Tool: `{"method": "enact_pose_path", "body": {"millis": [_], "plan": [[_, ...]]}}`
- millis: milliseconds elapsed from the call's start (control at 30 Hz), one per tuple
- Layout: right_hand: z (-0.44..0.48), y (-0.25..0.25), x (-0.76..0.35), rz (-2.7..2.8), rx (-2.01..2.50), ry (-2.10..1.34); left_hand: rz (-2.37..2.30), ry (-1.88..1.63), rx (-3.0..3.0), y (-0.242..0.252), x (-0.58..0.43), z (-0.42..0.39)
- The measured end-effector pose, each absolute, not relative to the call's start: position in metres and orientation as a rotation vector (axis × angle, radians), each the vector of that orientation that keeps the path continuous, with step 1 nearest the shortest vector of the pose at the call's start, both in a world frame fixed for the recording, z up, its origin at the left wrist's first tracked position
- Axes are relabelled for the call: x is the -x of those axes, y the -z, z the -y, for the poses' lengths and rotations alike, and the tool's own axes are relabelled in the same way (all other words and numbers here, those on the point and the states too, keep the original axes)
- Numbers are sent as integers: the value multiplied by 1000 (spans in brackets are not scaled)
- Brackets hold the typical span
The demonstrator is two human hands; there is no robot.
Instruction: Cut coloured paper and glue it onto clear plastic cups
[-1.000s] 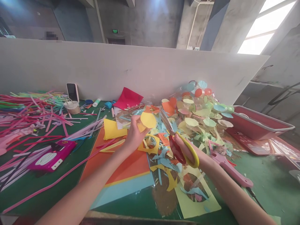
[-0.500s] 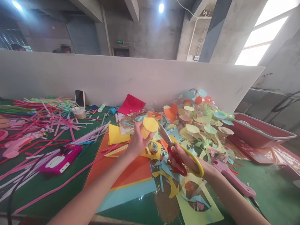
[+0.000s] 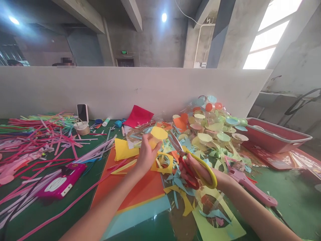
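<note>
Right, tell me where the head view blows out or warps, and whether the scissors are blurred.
Head view: the window is blown out white, the ceiling lamp flares, the pillar leans from wide-angle distortion, and the scissors show no heavy blur.

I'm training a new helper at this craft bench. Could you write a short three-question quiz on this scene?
1. Which hand holds the scissors?
2. True or false: the phone lies inside the red plastic tub.
3. Fill in the blank: the left hand holds a piece of ____ paper.

Key:
1. The right hand.
2. False.
3. Yellow.
</note>
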State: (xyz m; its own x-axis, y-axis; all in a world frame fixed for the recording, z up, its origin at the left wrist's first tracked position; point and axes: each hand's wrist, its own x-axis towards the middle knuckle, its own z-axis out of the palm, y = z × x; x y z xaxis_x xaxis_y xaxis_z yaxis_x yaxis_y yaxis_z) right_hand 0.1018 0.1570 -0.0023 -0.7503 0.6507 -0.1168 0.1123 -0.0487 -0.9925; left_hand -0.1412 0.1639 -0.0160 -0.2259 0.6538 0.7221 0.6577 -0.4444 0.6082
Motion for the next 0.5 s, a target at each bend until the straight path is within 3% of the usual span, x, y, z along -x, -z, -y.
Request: {"method": "enact_pose_path", "body": {"millis": [500], "plan": [[-156,-4,-97,1805,776,-1888,1523,1621,2035,21,142,-168]]}}
